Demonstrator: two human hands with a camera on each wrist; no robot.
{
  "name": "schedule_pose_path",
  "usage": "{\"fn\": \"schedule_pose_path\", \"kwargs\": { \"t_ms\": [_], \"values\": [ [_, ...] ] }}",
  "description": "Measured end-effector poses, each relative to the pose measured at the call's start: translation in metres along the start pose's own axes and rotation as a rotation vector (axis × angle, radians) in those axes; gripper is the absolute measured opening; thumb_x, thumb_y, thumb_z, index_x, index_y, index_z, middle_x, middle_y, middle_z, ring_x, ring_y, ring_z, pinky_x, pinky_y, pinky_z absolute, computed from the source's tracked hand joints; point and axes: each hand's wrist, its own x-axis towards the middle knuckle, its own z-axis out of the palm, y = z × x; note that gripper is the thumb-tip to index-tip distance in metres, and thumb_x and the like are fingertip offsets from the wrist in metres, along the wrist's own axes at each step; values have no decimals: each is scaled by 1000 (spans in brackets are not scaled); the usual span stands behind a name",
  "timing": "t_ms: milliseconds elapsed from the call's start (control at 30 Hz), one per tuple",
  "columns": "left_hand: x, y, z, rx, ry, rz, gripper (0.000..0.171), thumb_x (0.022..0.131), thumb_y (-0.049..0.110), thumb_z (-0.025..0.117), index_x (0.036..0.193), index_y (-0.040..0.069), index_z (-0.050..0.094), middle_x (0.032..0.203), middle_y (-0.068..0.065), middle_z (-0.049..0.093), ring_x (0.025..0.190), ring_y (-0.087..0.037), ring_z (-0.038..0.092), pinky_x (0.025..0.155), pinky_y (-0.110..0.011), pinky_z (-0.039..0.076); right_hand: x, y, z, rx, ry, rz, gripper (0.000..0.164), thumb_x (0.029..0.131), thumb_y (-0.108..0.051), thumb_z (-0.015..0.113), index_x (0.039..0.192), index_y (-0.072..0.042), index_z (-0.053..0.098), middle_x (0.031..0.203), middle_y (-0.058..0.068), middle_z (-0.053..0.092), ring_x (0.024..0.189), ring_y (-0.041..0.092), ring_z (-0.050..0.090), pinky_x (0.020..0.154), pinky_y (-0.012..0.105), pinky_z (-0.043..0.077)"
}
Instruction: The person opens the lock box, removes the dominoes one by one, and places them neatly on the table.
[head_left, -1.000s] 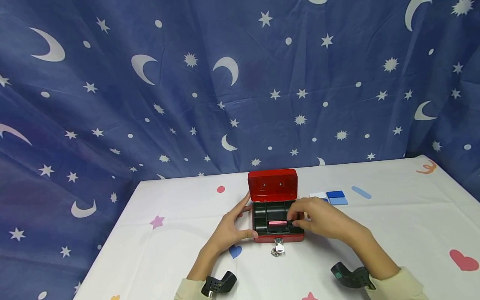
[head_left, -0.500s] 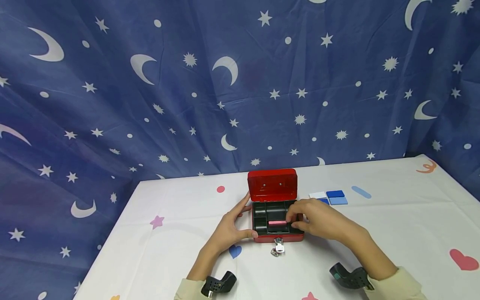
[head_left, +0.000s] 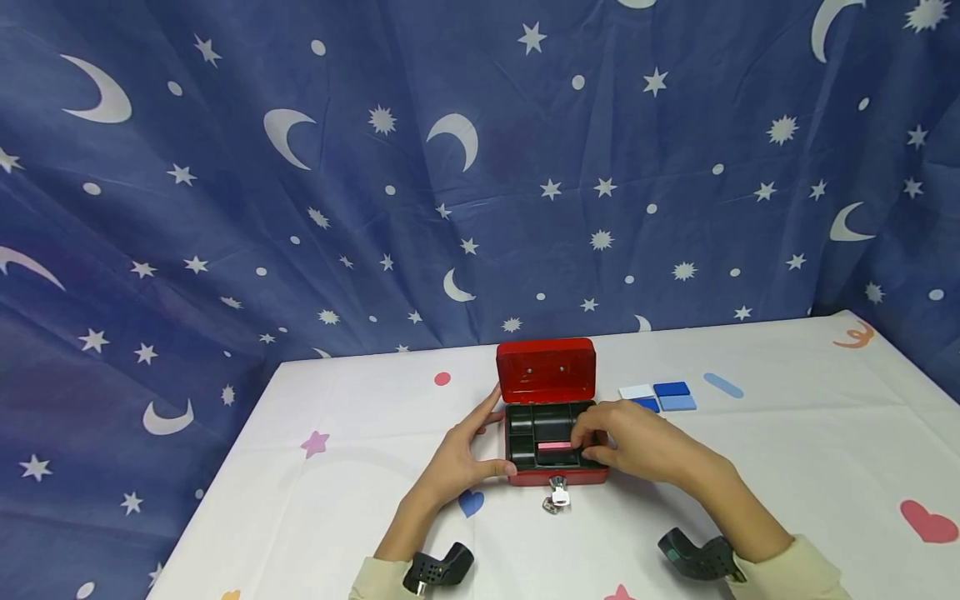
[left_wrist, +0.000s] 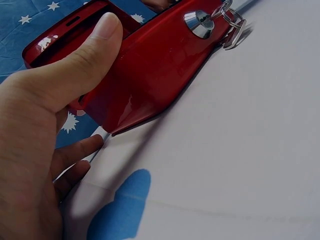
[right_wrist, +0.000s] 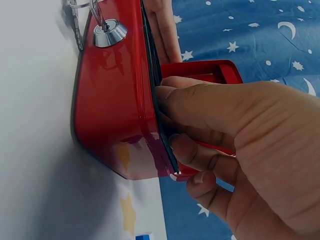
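Note:
A red cash box [head_left: 525,478] stands on the white cloth with its lid [head_left: 546,367] raised. Inside is a black compartment tray [head_left: 551,417]; a flat pink piece [head_left: 553,446] shows in its front middle compartment. My left hand [head_left: 457,462] holds the box at its left side, thumb on the front corner, index finger reaching back beside the lid. My right hand [head_left: 633,437] dips curled fingers into the tray's right side, fingertips at the pink piece's right end. In the right wrist view its fingertips [right_wrist: 165,92] vanish behind the tray rim; I cannot tell whether they pinch anything.
A silver lock [left_wrist: 199,24] with keys [left_wrist: 234,32] hanging from it sits on the box front. Right of the box lie white [head_left: 636,391], dark blue [head_left: 671,388] and light blue flat pieces [head_left: 678,402]. A starry blue curtain [head_left: 375,208] hangs behind the table.
My right hand has shifted slightly left and toward me within the tray. The left hand, the box and the pink piece stay in place.

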Motion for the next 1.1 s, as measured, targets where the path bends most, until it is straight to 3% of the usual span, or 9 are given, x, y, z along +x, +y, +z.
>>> {"fn": "schedule_pose_path", "kwargs": {
  "t_ms": [100,267,367,567,933,1100],
  "values": [
    [2,-10,2,-5,8,9,99,72,17,84,153,20,25,148,-5,40,129,-26,44,107,-48,31,0,0,1,-2,2,-3,19,78,-12,78,90,-25,71,85,-18,61,78,7,53,73,30,52],
    [7,-36,7,6,33,13,103,69,22,86,151,35,25,147,8,40,128,-16,45,107,-46,32,1,-1,3,3,10,9,19,78,-12,78,90,-25,71,87,-17,61,78,8,53,71,29,51],
    [8,-41,7,11,39,19,102,69,27,86,150,40,26,145,12,42,127,-11,45,107,-43,33,1,-2,4,11,19,22,20,78,-11,78,90,-26,71,87,-15,61,79,9,54,73,30,52],
    [7,-41,8,14,45,26,100,68,32,86,149,41,28,143,12,45,126,-10,46,106,-44,34,2,-4,4,12,26,35,19,79,-10,77,91,-25,71,88,-14,62,81,11,55,77,34,53],
    [8,-40,7,5,39,20,101,69,30,86,149,41,27,144,12,43,127,-10,45,107,-43,33,3,-5,9,-5,61,-7,12,82,-17,76,91,-23,71,86,-15,59,79,7,54,74,31,52],
    [7,-32,6,4,30,10,102,69,20,86,151,32,26,146,4,43,129,-18,45,107,-46,32,4,-8,11,-24,63,3,10,82,-19,76,90,-23,72,86,-14,58,79,8,54,76,32,53]
  ]
}}
